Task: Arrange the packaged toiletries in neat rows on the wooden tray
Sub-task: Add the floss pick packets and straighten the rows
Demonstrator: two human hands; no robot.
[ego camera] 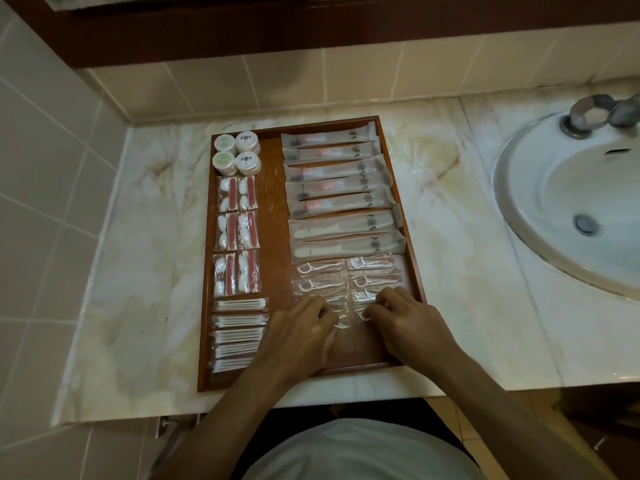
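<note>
Tray: we saw the wooden tray (273, 216) lying flat on the marble counter (145, 237), left of the white sink (568, 202).
Far left column: four round white jars (237, 153) stood in a square at the tray's far left corner; just nearer us lay six cotton-and-red-stick packets (237, 233) in pairs, then five cotton swab packets (239, 334) stacked crosswise.
Right column: five toothbrush sachets (334, 171) lay crosswise in a row, followed by two comb sachets (346, 237).
Floss picks: the clear floss pick packets (346, 275) lay in two side-by-side columns, nearest us on the right side.
Left hand: our left hand (301, 330) rested palm down, its curled fingertips pinching the nearest packet of the left floss column.
Right hand: our right hand (405, 323) did likewise, bent fingertips pinching the nearest packet of the right floss column.
Surroundings: tiled walls (45, 188) flanked the counter; a metal tap (595, 114) stood behind the sink.
</note>
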